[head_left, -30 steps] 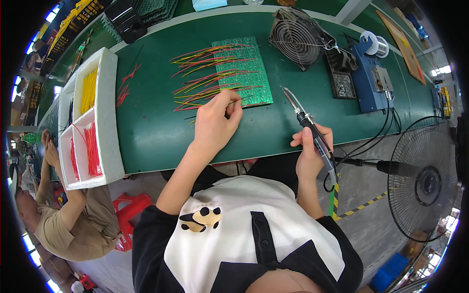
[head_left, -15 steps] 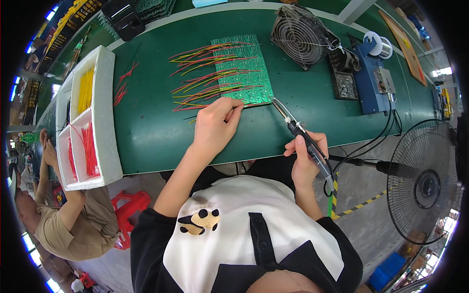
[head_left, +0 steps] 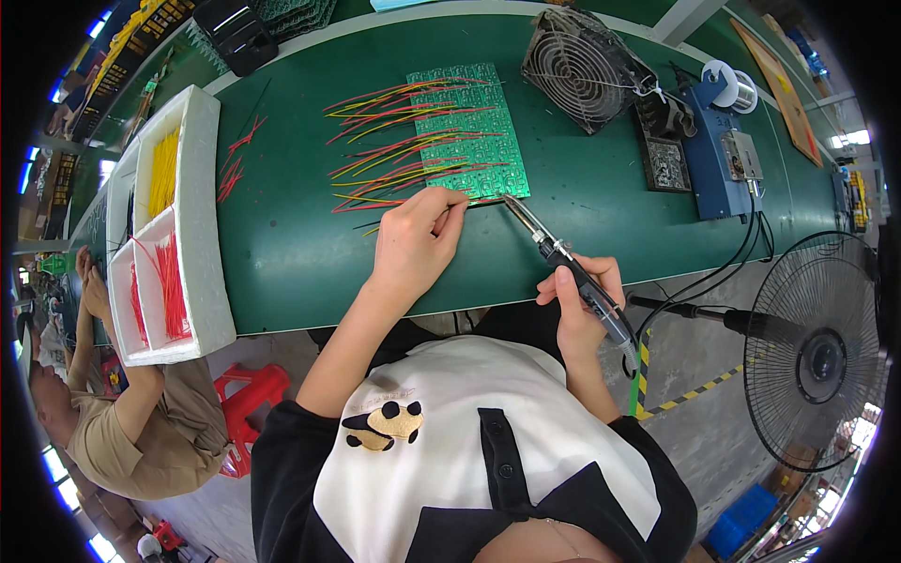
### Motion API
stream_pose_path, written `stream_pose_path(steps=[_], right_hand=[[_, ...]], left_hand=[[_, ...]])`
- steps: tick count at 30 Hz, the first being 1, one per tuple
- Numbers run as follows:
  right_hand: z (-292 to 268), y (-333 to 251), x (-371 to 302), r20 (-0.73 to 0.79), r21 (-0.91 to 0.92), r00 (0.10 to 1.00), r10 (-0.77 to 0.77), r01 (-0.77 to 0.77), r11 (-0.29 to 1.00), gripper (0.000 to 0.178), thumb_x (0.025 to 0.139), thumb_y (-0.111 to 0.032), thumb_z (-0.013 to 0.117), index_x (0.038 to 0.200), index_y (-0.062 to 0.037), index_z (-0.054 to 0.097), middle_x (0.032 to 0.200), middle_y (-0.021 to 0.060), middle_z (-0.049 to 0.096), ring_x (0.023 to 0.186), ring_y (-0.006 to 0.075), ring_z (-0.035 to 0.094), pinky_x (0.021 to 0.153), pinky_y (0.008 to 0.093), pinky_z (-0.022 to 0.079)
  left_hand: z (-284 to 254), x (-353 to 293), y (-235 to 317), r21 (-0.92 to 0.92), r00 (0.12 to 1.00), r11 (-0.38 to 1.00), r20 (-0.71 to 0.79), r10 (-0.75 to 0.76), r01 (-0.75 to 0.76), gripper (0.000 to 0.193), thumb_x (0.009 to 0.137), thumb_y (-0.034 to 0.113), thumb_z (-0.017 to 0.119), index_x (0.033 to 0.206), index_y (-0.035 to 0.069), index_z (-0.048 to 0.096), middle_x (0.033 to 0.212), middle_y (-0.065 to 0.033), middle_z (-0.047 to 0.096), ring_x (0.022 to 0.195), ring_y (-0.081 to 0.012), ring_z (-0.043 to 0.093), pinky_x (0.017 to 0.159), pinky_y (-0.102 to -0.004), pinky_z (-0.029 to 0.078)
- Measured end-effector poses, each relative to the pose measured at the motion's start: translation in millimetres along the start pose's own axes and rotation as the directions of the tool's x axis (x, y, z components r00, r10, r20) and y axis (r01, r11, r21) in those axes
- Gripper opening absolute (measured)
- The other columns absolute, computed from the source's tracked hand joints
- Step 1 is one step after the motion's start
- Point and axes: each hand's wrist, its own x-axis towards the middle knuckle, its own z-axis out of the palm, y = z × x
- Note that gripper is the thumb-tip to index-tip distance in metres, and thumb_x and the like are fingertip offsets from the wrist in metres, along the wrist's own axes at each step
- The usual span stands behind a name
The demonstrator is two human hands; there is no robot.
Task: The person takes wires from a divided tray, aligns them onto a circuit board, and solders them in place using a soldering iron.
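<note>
A green circuit board panel (head_left: 511, 131) lies on the green work table, with red and yellow wires (head_left: 375, 155) fanning out to its left. My left hand (head_left: 413, 235) is closed in a pinch at the board's near edge, on a thin wire whose colour is mostly hidden by the fingers. A dark wire end shows left of that hand. In my right hand (head_left: 587, 296) is a soldering iron (head_left: 572, 267), gripped like a pen. Its tip is at the near edge of the board, a little right of my left fingertips.
A white foam box (head_left: 225, 281) with yellow and red wires stands at the left, loose red wires (head_left: 232, 178) beside it. Behind the board sits a dusty fan (head_left: 577, 70). A blue soldering station (head_left: 713, 150) with a solder spool is farther right. A co-worker sits at far left.
My right hand has moved slightly left with the soldering iron, bringing its tip from the board's near right corner leftward along the near edge. My left hand has stayed nearly still.
</note>
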Motion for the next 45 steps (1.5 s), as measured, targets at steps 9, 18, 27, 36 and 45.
stream_pose_path(steps=[9, 18, 27, 36, 45], right_hand=[[5, -4, -2, -0.025, -0.044, 1.000, 0.007, -0.008, 0.999, 0.017, 0.083, -0.006, 0.060, 0.091, 0.0022, 0.048, 0.066, 0.0118, 0.061, 0.050, 0.0116, 0.057, 0.049, 0.0212, 0.047], [-6, 0, -2, -0.035, 0.064, 0.998, -0.057, 0.059, 0.996, 0.018, 0.084, -0.005, 0.059, 0.094, 0.0027, 0.046, 0.068, 0.0118, 0.062, 0.054, 0.0104, 0.058, 0.052, 0.0207, 0.048], [-4, 2, 10, -0.126, 0.004, 0.982, -0.139, 0.140, 0.990, 0.017, 0.084, -0.005, 0.058, 0.095, 0.0017, 0.047, 0.066, 0.0120, 0.061, 0.051, 0.0115, 0.056, 0.050, 0.0226, 0.047], [-25, -3, 45, -0.312, -0.181, 0.900, -0.306, 0.260, 0.949, 0.013, 0.086, -0.011, 0.058, 0.089, -0.0006, 0.050, 0.063, 0.0064, 0.054, 0.053, 0.0102, 0.048, 0.050, 0.0208, 0.039], [-27, 4, 45, -0.278, -0.162, 0.917, -0.287, 0.250, 0.955, 0.012, 0.087, -0.013, 0.058, 0.086, -0.0028, 0.052, 0.063, 0.0039, 0.054, 0.053, 0.0079, 0.047, 0.049, 0.0190, 0.038]], left_hand=[[-1, -4, 0, 0.019, 1.000, 1.000, 0.001, -0.005, 0.005, 0.005, 0.075, 0.000, 0.065, 0.079, 0.001, 0.062, 0.055, -0.0035, 0.049, 0.046, -0.0088, 0.041, 0.046, -0.0226, 0.037], [0, -3, 1, 0.004, 1.000, 1.000, -0.008, 0.015, -0.015, 0.006, 0.074, -0.001, 0.064, 0.078, 0.001, 0.061, 0.054, -0.0033, 0.047, 0.044, -0.0095, 0.039, 0.045, -0.0237, 0.036], [-5, -2, -4, 0.084, 1.000, 0.996, -0.024, 0.012, -0.010, 0.007, 0.074, 0.000, 0.064, 0.079, 0.003, 0.061, 0.055, -0.0042, 0.047, 0.044, -0.0120, 0.043, 0.045, -0.0258, 0.038], [-9, -15, 0, 0.297, 0.978, 0.933, 0.026, 0.205, -0.204, 0.019, 0.074, 0.020, 0.065, 0.085, 0.007, 0.057, 0.072, -0.0059, 0.050, 0.063, -0.0221, 0.057, 0.051, -0.0333, 0.047], [-64, -47, 39, 0.469, 0.954, 0.837, 0.046, 0.295, -0.281, 0.040, 0.066, 0.025, 0.070, 0.102, 0.011, 0.060, 0.089, -0.0053, 0.053, 0.082, -0.0237, 0.055, 0.069, -0.0350, 0.048]])
